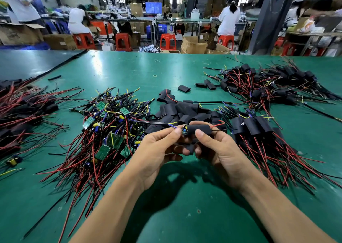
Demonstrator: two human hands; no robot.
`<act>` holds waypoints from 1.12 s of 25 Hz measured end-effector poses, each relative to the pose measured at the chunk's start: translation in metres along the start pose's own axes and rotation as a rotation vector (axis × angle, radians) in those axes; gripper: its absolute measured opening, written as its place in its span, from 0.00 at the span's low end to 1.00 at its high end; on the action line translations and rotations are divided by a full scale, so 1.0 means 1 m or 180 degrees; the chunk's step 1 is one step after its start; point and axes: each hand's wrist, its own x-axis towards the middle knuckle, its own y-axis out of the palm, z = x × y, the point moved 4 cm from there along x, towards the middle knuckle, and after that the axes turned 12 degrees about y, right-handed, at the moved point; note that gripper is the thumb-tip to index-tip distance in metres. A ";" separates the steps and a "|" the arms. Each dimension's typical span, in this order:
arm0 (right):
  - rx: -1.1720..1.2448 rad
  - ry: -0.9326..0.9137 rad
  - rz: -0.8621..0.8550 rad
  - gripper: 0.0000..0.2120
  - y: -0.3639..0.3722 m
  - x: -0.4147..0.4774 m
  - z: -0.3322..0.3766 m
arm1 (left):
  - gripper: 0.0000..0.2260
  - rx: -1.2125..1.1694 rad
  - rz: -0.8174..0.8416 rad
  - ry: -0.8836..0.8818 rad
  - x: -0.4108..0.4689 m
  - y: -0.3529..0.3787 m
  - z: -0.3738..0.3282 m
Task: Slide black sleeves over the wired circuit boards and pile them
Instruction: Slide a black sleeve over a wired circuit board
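Black sleeve (200,129): held at the centre of the frame, lying roughly level, with the end of a circuit board (185,129) poking out of its left mouth.
Right hand (220,150): clenched on the sleeve, thumb pressed on its near side, fingers curled behind and beneath.
Left hand (159,148): pinching the exposed board end and its wires between thumb and forefinger; the other fingers are folded under, touching a second black piece below the sleeve.
Wires on the held piece: a red and a black lead leave the sleeve's right mouth; blue, yellow and black leads run off to the left.
Loose sleeves (185,111): a heap of empty black tubes just behind the hands, with a few stragglers further up toward the middle of the frame.
Bare boards (109,130): a tangle of green boards with red and black leads at centre left, just beside the left hand.
Sleeved pile, near (257,128): finished pieces at centre right, their wires fanning toward the lower right.
Sleeved pile, far (262,83): a larger heap at upper right.
Left edge: more black pieces with red wires (22,109).
Table (120,70): green mat, shiny toward the top.
Background: people in white seated on red stools (167,41) among cardboard boxes, blurred.
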 end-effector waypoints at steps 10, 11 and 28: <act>-0.0366 -0.0078 0.0035 0.17 0.002 0.000 -0.004 | 0.06 0.0143 -0.0243 0.0021 -0.001 -0.001 -0.002; -0.0301 -0.0043 0.0040 0.17 0.003 0.001 -0.004 | 0.06 0.0168 -0.0241 0.0037 -0.001 -0.002 -0.002; 0.0672 -0.0223 -0.0818 0.12 -0.001 -0.001 0.010 | 0.14 -0.0023 -0.0265 0.0210 0.004 -0.009 -0.009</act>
